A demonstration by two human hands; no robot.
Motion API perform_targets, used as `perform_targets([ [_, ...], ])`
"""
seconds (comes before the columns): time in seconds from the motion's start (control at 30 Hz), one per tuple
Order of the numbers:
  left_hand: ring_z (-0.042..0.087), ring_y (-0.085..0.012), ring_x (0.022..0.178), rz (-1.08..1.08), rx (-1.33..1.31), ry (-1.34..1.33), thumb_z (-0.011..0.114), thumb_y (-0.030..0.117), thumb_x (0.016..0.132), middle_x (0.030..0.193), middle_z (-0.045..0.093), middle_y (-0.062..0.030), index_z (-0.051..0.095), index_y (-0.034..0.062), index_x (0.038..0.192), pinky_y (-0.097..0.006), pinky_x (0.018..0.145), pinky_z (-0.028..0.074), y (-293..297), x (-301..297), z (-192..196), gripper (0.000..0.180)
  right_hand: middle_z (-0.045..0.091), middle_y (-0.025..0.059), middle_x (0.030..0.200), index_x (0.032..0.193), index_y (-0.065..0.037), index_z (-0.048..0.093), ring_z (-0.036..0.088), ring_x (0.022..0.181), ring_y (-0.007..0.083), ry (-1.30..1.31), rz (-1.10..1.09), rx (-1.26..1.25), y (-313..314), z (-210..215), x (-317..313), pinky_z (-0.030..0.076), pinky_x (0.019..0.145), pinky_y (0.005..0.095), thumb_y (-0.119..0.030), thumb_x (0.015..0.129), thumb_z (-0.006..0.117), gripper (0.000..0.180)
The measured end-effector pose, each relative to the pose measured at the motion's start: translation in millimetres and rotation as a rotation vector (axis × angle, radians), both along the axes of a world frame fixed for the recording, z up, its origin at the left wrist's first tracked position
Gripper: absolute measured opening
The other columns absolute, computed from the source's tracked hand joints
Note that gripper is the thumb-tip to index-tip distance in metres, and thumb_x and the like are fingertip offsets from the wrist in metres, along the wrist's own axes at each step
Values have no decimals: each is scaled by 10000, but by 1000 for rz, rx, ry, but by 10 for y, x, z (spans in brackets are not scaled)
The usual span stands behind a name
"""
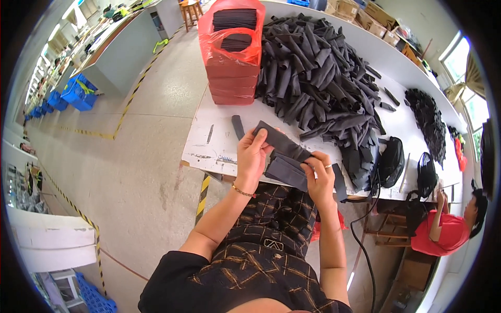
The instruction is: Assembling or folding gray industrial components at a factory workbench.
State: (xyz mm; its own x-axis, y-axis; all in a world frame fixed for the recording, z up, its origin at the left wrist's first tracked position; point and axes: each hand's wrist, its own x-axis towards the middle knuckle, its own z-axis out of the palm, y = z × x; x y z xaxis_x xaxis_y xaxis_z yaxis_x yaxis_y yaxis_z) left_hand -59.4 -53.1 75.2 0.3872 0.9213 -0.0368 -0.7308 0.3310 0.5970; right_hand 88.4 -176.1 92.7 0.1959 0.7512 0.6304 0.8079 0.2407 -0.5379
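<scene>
- Dark grey fabric strip point(286, 144), held slantwise between both hands above the near edge of the white table point(219, 141).
- Left hand point(252, 148): thumb on top, closed on the strip's farther end (a beaded bracelet point(243, 192) circles that wrist).
- Right hand point(319, 175): thumb and fingertips pinched together on the strip's nearer end.
- Just below the strip, overlapping flat grey pieces point(287, 173).
- Near the left hand, one loose piece point(238, 127).
- Beyond, a large heap of dark pieces point(315, 73), beside a red plastic bag point(232, 81) of stacked dark material.
- Far right, a co-worker in a red top point(441, 236).
</scene>
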Motion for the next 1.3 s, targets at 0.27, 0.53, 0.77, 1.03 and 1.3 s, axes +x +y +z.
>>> perform_targets([
  [0.27,669,-282,939,111,67,12,577,115,948,1003,664,-189,577,-25,1038,-369,855,552,-44,73,-25,167,514,28,978,825,24,607,471,918,111,772,-125,163,44,-94,-143,402,783,209,-46,875,662,102],
  [0.53,669,-289,934,98,138,-22,575,78,942,979,667,-164,596,-14,1052,-375,855,556,-174,195,-26,145,572,17,809,860,12,621,518,747,96,511,-157,-22,125,22,45,418,672,241,-57,851,687,96],
  [0.77,664,-293,950,96,119,-86,578,74,939,994,664,-167,601,-8,1058,-373,832,555,-179,230,-99,147,533,5,693,836,24,599,443,671,69,738,-270,-134,135,-21,29,386,622,230,-119,886,670,168],
  [1.03,680,-293,894,-39,139,121,597,81,929,931,683,-162,618,-33,1031,-382,825,549,-161,187,64,154,573,94,772,852,7,614,548,731,231,348,-179,-39,100,154,-27,439,648,312,-66,835,684,103],
  [1.3,688,-292,852,-21,172,45,618,91,915,908,695,-174,629,-34,1060,-405,823,550,-200,163,212,191,587,41,775,842,15,622,537,702,164,386,-100,-152,153,217,-78,415,652,258,-100,855,674,127],
])
